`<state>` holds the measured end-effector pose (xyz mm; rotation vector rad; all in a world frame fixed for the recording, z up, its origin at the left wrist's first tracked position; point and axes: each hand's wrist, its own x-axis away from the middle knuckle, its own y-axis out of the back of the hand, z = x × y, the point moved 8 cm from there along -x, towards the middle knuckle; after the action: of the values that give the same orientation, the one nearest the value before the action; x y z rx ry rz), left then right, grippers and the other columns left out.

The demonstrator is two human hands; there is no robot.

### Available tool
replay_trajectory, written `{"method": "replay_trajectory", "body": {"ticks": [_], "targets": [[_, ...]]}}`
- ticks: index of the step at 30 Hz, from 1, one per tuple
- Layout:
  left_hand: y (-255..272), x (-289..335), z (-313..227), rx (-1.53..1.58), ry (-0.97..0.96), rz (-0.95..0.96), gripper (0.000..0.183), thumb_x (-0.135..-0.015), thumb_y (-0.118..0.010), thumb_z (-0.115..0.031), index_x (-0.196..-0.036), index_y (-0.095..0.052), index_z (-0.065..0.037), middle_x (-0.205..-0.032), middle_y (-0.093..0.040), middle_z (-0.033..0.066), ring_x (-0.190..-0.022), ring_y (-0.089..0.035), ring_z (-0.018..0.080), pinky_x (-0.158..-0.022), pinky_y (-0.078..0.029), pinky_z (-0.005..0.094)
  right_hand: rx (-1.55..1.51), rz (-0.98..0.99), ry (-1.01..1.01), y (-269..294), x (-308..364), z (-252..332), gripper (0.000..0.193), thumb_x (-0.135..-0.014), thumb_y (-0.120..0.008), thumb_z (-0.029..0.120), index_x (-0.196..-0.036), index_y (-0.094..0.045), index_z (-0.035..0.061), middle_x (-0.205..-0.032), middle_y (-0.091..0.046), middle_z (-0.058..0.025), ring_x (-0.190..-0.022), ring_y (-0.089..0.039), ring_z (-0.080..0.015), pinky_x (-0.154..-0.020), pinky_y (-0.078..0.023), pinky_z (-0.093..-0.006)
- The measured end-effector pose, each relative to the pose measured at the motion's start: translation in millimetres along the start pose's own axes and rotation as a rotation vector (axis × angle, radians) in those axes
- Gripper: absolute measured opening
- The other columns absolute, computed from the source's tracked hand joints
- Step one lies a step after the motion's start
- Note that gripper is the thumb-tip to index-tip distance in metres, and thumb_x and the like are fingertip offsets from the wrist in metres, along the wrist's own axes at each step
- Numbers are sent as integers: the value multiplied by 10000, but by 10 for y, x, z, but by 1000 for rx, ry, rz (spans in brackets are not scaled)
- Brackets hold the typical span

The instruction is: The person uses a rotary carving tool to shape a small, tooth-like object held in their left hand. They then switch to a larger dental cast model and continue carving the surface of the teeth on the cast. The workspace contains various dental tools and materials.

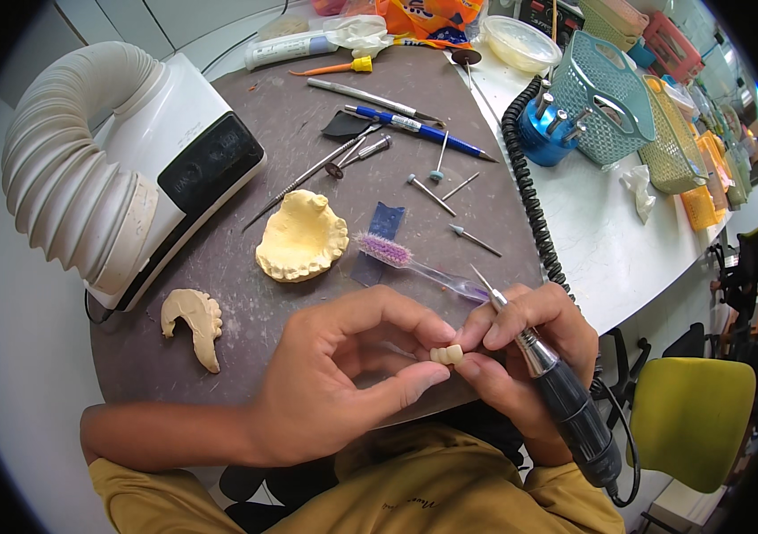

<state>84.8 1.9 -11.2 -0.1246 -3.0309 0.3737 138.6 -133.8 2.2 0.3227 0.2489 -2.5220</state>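
both hands pinch a small tooth piece (446, 353); right hand (530, 343) also grips a handpiece (566, 400), purple toothbrush (414, 264) just beyond.

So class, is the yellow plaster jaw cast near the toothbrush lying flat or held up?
Lying flat: the yellow plaster cast rests on the dark work mat, untouched by either hand.

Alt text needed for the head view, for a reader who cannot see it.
Both hands, left hand and right hand, pinch a small cream tooth piece; the right also holds a rotary handpiece. Beyond them on the grey mat lie a yellow dental cast and a purple toothbrush.
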Motion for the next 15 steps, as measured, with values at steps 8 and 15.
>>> {"method": "replay_trajectory", "body": {"ticks": [8, 15], "targets": [[-1, 16, -35, -40, 6, -7, 322, -821, -698, 72, -1137, -657, 29, -1011, -619, 105, -913, -656, 153, -817, -552, 267, 449, -59, 295, 64, 92, 367, 265, -693, -786, 29, -946, -721, 68, -837, -614, -82, -778, -634, -191, -654, -509, -298], [-32, 26, 36, 51, 219, -6, 278, -843, -675, 66, -1120, -653, 55, -1019, -640, 128, -922, -670, 165, -822, -556, 265, 370, -32, 433, 19, 218, 345, 287, -704, -799, 42, -946, -648, 69, -782, -632, -66, -850, -698, -294, -814, -584, -436]]}}
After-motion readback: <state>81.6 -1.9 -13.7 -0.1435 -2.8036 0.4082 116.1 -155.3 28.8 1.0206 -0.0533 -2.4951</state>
